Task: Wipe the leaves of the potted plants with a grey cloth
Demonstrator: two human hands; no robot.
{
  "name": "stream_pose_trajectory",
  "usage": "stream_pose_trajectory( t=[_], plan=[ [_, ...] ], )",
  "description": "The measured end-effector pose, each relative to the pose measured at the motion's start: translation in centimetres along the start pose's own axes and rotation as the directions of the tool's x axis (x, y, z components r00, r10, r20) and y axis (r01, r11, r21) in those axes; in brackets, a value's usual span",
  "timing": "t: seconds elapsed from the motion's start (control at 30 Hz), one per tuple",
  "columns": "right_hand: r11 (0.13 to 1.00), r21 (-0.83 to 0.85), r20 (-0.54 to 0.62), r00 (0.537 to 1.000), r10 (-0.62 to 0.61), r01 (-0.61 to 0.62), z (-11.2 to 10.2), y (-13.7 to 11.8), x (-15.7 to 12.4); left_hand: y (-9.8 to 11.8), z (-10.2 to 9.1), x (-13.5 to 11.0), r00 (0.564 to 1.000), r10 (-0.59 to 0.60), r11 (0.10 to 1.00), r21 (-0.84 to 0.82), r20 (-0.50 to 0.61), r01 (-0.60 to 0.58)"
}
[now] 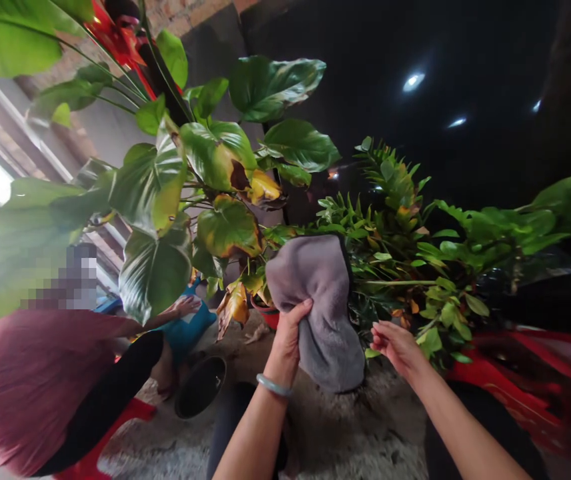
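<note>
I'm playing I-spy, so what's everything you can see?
cloth: 1, grey, in left hand
big leaves: many, green and yellow, left
small leaves: many, green, right
ribbon-like thing: 1, red, top left
pot: 1, red, behind cloth
co-worker: 1, pink top, left
stool: 1, red, under co-worker
bag-like thing: 1, blue, by co-worker
round container: 1, dark, floor
unclear thing: 1, red, right
shiny surface: 1, black, background
bracelet: 1, pale, by left hand
left hand: 1, bare, centre
right hand: 1, bare, near cloth
</note>
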State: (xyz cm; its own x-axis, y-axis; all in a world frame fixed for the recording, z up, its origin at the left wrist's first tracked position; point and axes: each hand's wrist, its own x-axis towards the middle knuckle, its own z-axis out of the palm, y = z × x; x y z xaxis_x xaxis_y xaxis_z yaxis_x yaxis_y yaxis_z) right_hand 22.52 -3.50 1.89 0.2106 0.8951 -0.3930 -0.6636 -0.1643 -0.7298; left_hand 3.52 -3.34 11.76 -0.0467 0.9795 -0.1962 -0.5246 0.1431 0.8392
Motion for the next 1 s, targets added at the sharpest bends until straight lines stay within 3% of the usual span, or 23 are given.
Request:
stream_pose_trajectory(
  t=[0.1, 0.17, 0.27, 0.37, 0.47, 0.53, 0.6, 0.7, 0.77, 0.87, 0.93, 1.0],
  plan=[
    [1.0, 0.001, -0.02, 1.0, 0.005, -0.005, -0.1, 0.1, 0.2, -3.5, -2.1, -1.1, 0.981, -0.189, 0.975, 0.109, -0.042, 0.192],
    [1.0, 0.0, -0.037, 0.999, 0.012, -0.012, -0.2, 0.1, 0.4, -5.6, -4.2, -2.6, 0.954, -0.301, 0.944, 0.138, -0.009, 0.299],
    [1.0, 0.004, -0.038, 0.999, 0.016, -0.016, -0.4, 0.0, 0.5, -5.1, -6.2, -3.9, 0.937, -0.344, 0.936, 0.096, 0.066, 0.338],
    [1.0, 0.008, -0.023, 1.0, 0.014, -0.014, -0.4, 0.0, 0.4, -0.7, -5.5, -2.4, 0.972, -0.235, 0.972, 0.012, -0.015, 0.236],
    [1.0, 0.003, -0.018, 1.0, 0.016, -0.016, -0.3, -0.1, 0.4, 3.2, -4.2, 0.5, 0.982, -0.004, 0.998, -0.058, -0.187, -0.007],
    [1.0, -0.003, -0.023, 1.0, 0.021, -0.022, -0.2, -0.1, 0.5, 3.4, -4.3, 1.8, 0.96, 0.066, 0.998, 0.01, -0.273, -0.066],
    [1.0, -0.008, -0.03, 0.999, 0.027, -0.027, -0.3, -0.1, 0.5, 1.5, -5.8, 1.9, 0.942, 0.056, 0.991, 0.132, -0.331, -0.013],
    [0.999, -0.008, -0.045, 0.999, 0.03, -0.031, -0.4, 0.0, 0.4, -2.4, -9.0, 0.2, 0.934, -0.05, 0.972, 0.197, -0.354, 0.127],
    [0.999, -0.009, -0.057, 0.998, 0.032, -0.033, -0.5, 0.1, 0.4, -3.6, -10.4, -1.3, 0.929, -0.122, 0.969, 0.159, -0.348, 0.187],
    [0.999, -0.011, -0.073, 0.997, 0.036, -0.037, -0.5, 0.2, 0.4, -1.6, -9.6, -2.6, 0.949, -0.083, 0.988, 0.1, -0.304, 0.119],
    [0.999, -0.012, -0.075, 0.997, 0.037, -0.038, -0.4, 0.3, 0.5, 1.3, -7.7, -2.4, 0.958, 0.072, 0.996, 0.078, -0.277, -0.052],
    [0.999, -0.011, -0.067, 0.997, 0.036, -0.037, -0.2, 0.3, 0.6, 3.7, -5.8, -1.4, 0.932, 0.243, 0.97, 0.072, -0.27, -0.232]
  ],
)
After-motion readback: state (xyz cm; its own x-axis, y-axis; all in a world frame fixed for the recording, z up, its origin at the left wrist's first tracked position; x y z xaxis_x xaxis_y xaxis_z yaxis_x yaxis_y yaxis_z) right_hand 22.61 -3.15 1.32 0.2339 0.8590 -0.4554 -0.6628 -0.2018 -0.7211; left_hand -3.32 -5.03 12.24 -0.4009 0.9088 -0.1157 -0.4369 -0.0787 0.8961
